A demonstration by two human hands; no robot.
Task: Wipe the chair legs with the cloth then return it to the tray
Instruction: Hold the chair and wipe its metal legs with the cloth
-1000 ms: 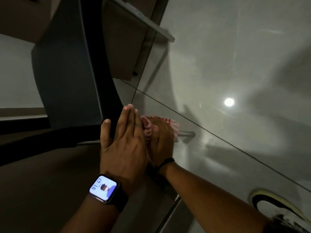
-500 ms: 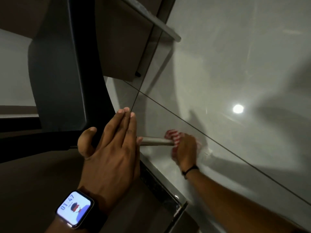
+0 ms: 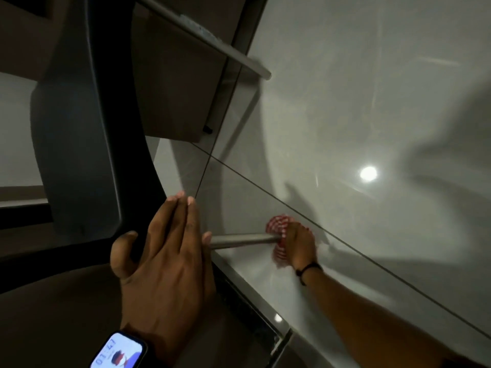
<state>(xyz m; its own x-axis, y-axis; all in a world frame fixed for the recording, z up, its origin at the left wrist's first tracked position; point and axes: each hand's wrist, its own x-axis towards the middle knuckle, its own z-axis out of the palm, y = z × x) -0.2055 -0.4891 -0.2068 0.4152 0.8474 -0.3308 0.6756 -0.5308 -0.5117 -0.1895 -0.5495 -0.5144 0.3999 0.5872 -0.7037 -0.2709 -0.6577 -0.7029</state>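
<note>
A red-and-white checked cloth point(image 3: 277, 227) is wrapped around the far end of a metal chair leg point(image 3: 243, 239), close to the floor. My right hand point(image 3: 300, 244) is closed on the cloth and the leg there. My left hand point(image 3: 164, 251), with a smartwatch on the wrist, lies flat with its fingers together on the edge of the dark chair seat point(image 3: 87, 139), thumb hooked over the rim. A second metal chair leg point(image 3: 212, 39) runs across the top of the view. No tray is in view.
A glossy grey tiled floor point(image 3: 372, 102) fills the right side, with a lamp's reflection point(image 3: 368, 173) and dark grout lines. A brown cabinet or table panel point(image 3: 175, 96) stands behind the chair. A metal-edged dark strip point(image 3: 247, 312) runs below my left hand.
My right hand has slid the cloth along the leg, away from my left hand and out to the leg's far end. More bare metal shows. My left hand stays on the seat.
</note>
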